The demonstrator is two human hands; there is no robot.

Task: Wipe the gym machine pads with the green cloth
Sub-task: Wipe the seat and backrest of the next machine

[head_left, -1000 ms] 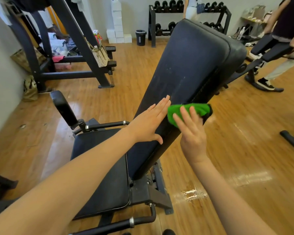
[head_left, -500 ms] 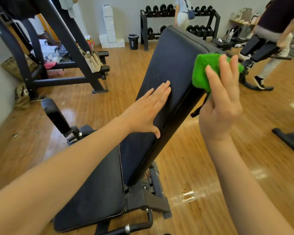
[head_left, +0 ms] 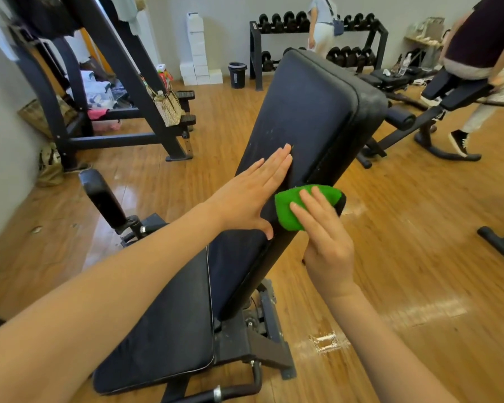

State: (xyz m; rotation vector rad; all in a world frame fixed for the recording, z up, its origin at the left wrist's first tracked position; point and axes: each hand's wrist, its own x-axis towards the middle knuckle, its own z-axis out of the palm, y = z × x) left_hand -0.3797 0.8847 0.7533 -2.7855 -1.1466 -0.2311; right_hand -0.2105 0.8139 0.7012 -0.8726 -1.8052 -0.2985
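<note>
Green cloth (head_left: 298, 206) against inclined backrest pad (head_left: 303, 112)

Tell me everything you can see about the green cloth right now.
The green cloth is a bright green, fuzzy, towel-like piece, bunched into a thick wad rather than spread flat. It sits against the right side edge of the tilted black back pad, low on the pad and just right of the left hand, which lies flat on the pad's face. The right hand presses it there, straight fingers laid over its near side. A dark strip shows at its right end; what that is cannot be told.
</note>
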